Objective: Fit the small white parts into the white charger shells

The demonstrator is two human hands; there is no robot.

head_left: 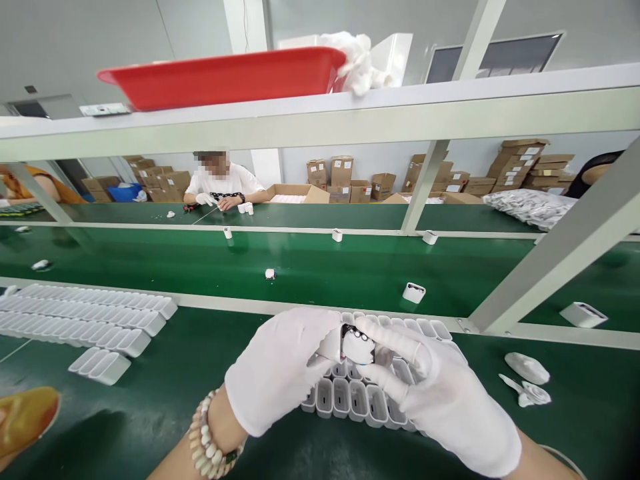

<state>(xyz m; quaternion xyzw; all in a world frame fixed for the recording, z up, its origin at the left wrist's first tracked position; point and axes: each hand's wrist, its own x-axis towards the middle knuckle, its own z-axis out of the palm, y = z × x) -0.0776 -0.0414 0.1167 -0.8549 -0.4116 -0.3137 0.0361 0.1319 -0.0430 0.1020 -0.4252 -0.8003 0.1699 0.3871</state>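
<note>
My left hand (280,367), in a white glove, is closed around a small white plastic casing (330,347). In the gloved fingers of my right hand (440,393) is a small white insert with black edges and round details (359,345). The insert sits at the mouth of the casing; I cannot tell how far inside it is. Under both hands stand rows of open white plastic casings (358,400) on the green table (240,427). My hands hide part of these rows.
More rows of white casings (80,320) stand at left. Several white parts (414,292) lie on the green conveyor (320,267) ahead. A slanted post (560,253) rises at right, near a crumpled white item (527,368). A person (225,183) works opposite. A red tray (225,77) rests overhead.
</note>
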